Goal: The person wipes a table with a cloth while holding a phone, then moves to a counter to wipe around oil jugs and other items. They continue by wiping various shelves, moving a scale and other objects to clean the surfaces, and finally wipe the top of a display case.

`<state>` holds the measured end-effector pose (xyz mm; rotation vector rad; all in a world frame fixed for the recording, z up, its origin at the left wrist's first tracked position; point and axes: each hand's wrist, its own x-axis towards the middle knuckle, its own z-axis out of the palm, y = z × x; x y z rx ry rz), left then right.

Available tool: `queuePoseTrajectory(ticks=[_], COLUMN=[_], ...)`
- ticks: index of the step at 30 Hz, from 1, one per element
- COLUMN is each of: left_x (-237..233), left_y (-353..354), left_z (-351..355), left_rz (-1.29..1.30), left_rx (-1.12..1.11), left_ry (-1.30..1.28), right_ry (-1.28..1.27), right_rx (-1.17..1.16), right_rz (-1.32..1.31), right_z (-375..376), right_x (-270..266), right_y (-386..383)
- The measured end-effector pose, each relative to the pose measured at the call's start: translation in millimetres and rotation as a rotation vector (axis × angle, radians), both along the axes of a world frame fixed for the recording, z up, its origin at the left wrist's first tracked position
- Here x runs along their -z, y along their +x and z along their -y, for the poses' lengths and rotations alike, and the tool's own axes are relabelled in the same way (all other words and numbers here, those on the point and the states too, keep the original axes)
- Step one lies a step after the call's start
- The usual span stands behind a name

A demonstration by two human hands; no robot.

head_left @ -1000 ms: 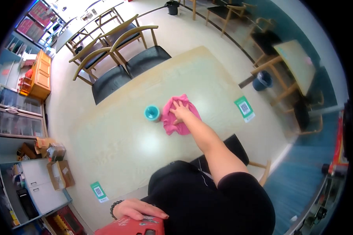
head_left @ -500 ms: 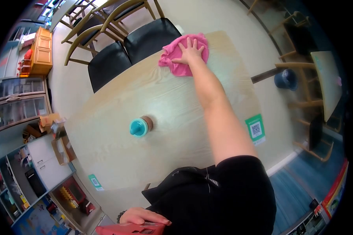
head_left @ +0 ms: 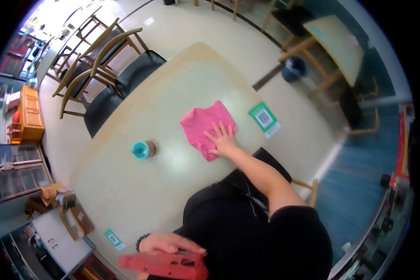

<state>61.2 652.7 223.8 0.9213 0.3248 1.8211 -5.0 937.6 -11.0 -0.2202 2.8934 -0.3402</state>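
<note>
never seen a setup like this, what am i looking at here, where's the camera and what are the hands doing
There is no machine here: these are a person's own bare hands. Every picture comes from one camera worn on the head, looking forward and down, so the room looks curved and the corners are black.

The right hand lies spread on a pink cloth, which is on a pale table. The left hand is near the body, on a red object; I can't tell what that object is.

Also on the table are a container with a teal lid and two green-and-white cards, one near the cloth, the other toward the lower left.
</note>
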Motion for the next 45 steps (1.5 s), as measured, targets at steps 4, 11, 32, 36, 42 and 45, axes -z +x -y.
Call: queuePoseTrajectory(ticks=[4, 11, 32, 36, 42, 45], left_x=[-36, -51, -33, -40, -24, -7], left_y=[-12, -13, 58, 36, 14, -2], left_z=[-39, -37, -132, -154, -145, -133], left_rz=[0.062, -0.163, 0.445, 0.444, 0.308, 0.132], left_rx=[0.251, -0.106, -1.603, -1.595, -1.450, -1.232], left_ry=[-0.004, -0.191, -0.732, -0.695, -0.492, -0.448], right_ry=[0.033, 0.016, 0.179, -0.202, -0.508, -0.527], right_rx=[0.171, 0.339, -0.181, -0.691, -1.210, -1.226], right_rz=[-0.024, 0.027, 0.006, -0.113, -0.003, 0.121], right_z=[-41, -50, 9, 69, 35, 1], right_x=[5, -9, -5, 13, 26, 42], right_y=[76, 75, -355, -236, -41, -30])
